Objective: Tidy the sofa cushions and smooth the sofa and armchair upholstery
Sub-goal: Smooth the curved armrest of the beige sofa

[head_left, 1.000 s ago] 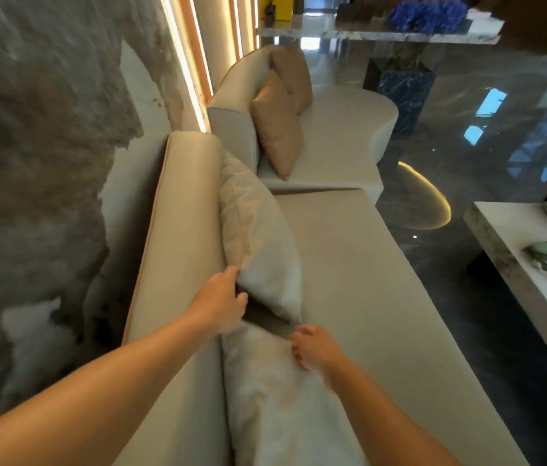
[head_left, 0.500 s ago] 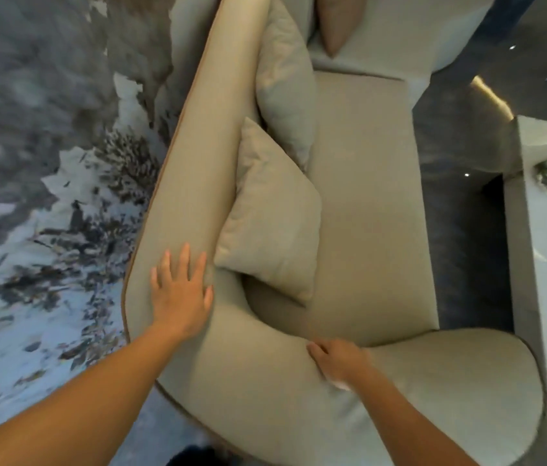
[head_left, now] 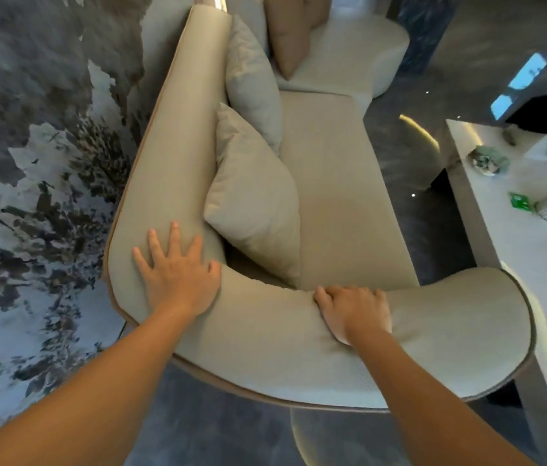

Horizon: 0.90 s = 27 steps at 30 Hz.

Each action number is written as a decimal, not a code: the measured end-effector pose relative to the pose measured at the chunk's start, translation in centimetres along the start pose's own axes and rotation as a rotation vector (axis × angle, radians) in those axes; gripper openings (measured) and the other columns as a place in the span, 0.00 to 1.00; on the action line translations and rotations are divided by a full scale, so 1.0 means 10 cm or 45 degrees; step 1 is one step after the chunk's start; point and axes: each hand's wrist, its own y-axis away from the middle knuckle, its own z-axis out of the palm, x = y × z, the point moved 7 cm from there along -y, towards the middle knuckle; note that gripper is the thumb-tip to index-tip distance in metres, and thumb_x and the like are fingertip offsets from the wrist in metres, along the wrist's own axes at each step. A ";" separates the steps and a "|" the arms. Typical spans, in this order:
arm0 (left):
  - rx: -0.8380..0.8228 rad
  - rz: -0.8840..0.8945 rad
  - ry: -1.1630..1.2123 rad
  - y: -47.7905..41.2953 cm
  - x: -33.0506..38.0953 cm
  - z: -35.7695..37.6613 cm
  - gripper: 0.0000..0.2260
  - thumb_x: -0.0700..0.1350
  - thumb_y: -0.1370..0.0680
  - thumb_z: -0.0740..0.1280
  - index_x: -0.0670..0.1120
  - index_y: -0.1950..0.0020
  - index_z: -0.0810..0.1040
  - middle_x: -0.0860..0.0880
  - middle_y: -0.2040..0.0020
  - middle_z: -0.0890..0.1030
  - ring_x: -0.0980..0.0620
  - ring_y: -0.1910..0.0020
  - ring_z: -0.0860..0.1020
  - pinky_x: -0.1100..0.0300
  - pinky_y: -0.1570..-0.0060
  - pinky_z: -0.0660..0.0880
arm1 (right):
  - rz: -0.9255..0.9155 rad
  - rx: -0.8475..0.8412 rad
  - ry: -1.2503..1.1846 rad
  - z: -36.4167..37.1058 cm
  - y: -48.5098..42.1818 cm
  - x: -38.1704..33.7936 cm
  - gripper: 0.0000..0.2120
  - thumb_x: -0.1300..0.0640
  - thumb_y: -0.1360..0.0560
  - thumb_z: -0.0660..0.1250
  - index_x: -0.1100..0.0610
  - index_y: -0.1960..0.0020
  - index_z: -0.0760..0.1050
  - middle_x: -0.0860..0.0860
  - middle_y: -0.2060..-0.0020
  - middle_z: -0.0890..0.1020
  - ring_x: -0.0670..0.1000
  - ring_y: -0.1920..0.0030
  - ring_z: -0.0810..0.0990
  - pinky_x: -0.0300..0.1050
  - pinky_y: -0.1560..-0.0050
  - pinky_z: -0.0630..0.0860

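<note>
I look down on a beige sofa (head_left: 342, 196) with a curved padded arm at its near end. My left hand (head_left: 178, 270) lies flat with fingers spread on the corner where backrest and arm meet. My right hand (head_left: 354, 309) presses palm-down on the top of the curved arm, fingers curled over its inner edge. A pale grey cushion (head_left: 255, 200) leans against the backrest just beyond my hands. A second grey cushion (head_left: 251, 82) stands behind it. A tan cushion (head_left: 290, 35) rests on the cream armchair (head_left: 359, 52) at the far end.
A grey and white marbled wall (head_left: 36, 163) runs along the left, close behind the backrest. A white table (head_left: 517, 230) with small green and glass items stands to the right. Dark glossy floor (head_left: 433, 203) separates sofa and table.
One second ago both hands were at the grey cushions. Since then they left the cushions and settled on the sofa's curved arm; my left hand slid toward the corner and my view pulled back.
</note>
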 end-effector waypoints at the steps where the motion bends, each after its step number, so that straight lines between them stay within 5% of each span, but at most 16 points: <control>1: 0.006 0.023 0.021 0.04 -0.01 -0.01 0.25 0.63 0.23 0.50 0.61 0.26 0.64 0.50 0.19 0.50 0.39 0.22 0.43 0.34 0.26 0.41 | 0.007 -0.002 0.012 0.00 0.02 0.01 0.35 0.37 0.26 0.36 0.46 0.47 0.81 0.54 0.48 0.84 0.58 0.47 0.79 0.58 0.40 0.67; 5: 0.053 -0.017 0.107 0.33 -0.05 0.08 0.27 0.66 0.25 0.43 0.66 0.29 0.66 0.52 0.19 0.50 0.42 0.22 0.41 0.31 0.29 0.40 | 0.001 -0.157 -0.106 0.08 0.02 0.05 0.36 0.33 0.27 0.38 0.46 0.36 0.75 0.55 0.37 0.79 0.60 0.36 0.74 0.64 0.31 0.59; 9: 0.106 -0.035 0.093 0.47 -0.04 0.16 0.28 0.67 0.26 0.39 0.68 0.28 0.62 0.54 0.19 0.51 0.40 0.22 0.40 0.29 0.31 0.37 | -0.045 -0.054 -0.137 0.12 0.04 0.04 0.38 0.30 0.29 0.38 0.45 0.38 0.77 0.53 0.38 0.80 0.59 0.39 0.74 0.60 0.38 0.62; 15: 0.128 0.591 -0.073 0.36 0.37 0.15 0.30 0.63 0.25 0.37 0.64 0.31 0.70 0.63 0.27 0.68 0.50 0.23 0.59 0.37 0.27 0.47 | -0.032 0.054 -0.128 0.09 0.02 0.05 0.35 0.30 0.29 0.39 0.46 0.45 0.79 0.52 0.43 0.83 0.57 0.42 0.76 0.58 0.44 0.62; 19: 0.123 0.642 0.024 0.38 0.36 0.13 0.29 0.65 0.26 0.41 0.63 0.38 0.76 0.63 0.35 0.76 0.51 0.30 0.67 0.40 0.27 0.46 | 0.026 0.015 -0.099 0.07 0.05 0.07 0.31 0.30 0.29 0.41 0.45 0.49 0.77 0.52 0.42 0.82 0.56 0.41 0.77 0.56 0.44 0.64; 27: 0.088 0.789 0.218 0.31 0.20 0.12 0.27 0.66 0.27 0.46 0.59 0.46 0.81 0.62 0.41 0.78 0.54 0.31 0.66 0.41 0.27 0.43 | 0.212 -0.061 -0.117 0.02 0.19 -0.14 0.29 0.30 0.27 0.43 0.43 0.49 0.78 0.49 0.43 0.83 0.54 0.43 0.77 0.53 0.41 0.68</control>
